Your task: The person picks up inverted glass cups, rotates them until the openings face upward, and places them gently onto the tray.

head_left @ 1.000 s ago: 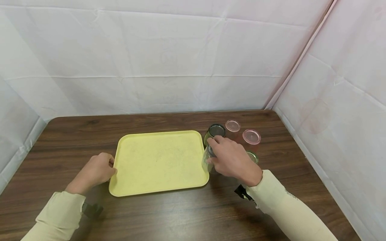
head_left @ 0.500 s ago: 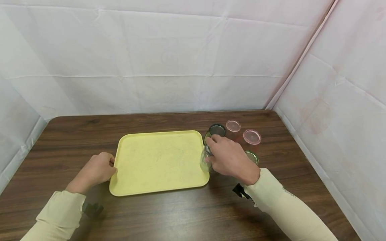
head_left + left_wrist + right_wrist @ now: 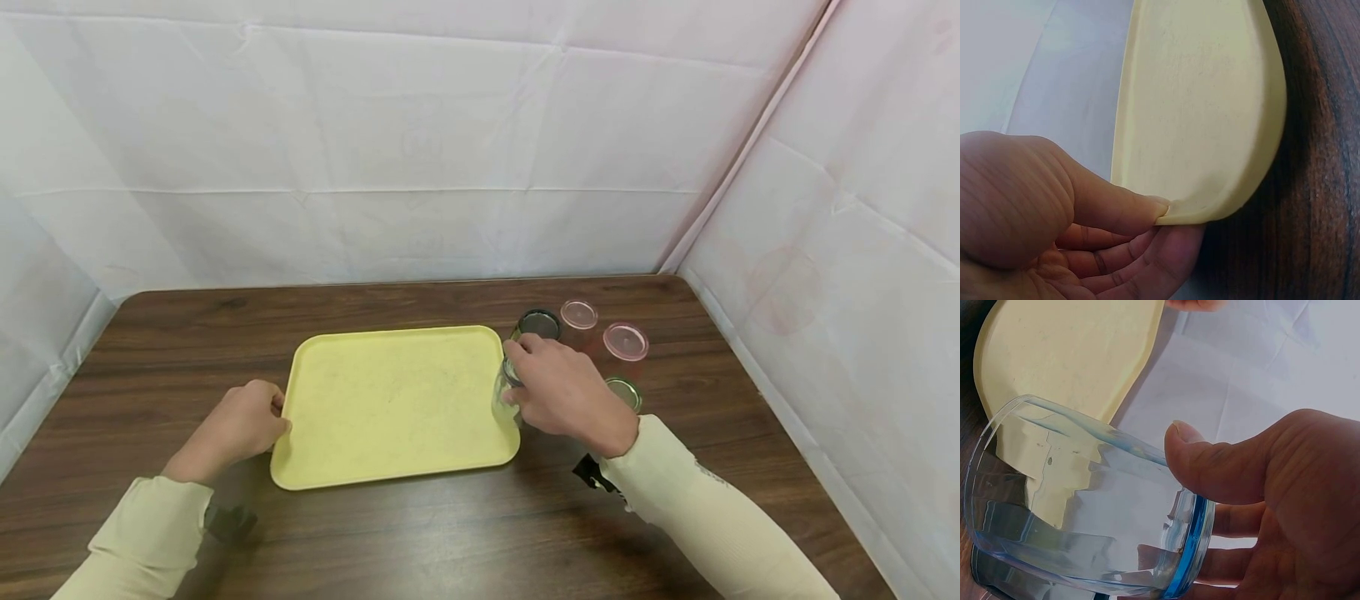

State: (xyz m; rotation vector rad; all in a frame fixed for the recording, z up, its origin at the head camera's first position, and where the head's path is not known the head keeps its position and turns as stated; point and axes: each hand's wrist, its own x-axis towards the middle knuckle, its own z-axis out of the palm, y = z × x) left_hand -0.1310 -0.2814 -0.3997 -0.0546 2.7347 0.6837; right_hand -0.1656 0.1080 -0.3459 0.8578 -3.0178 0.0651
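Observation:
My left hand (image 3: 240,421) pinches the left rim of a yellow tray (image 3: 397,400), thumb on top and fingers underneath, as the left wrist view shows. The right hand (image 3: 566,387) grips a clear drinking glass (image 3: 1085,506) around its blue-ringed base, with thumb and fingers on opposite sides. That glass is upside down, its wide open end pointing away from the palm, and it overlaps the tray's right rim in the head view. Just behind the right hand stands a dark glass (image 3: 539,323), partly hidden by the fingers.
Two pink glasses (image 3: 626,342) stand right of the dark one. A green glass (image 3: 624,392) is partly covered by the right wrist. All are on a brown wooden table (image 3: 420,533), with white sheeting (image 3: 405,167) behind and at the sides.
The right hand has shifted slightly left with the clear glass, bringing it farther over the tray's right rim. The left hand and the tray have stayed in place.

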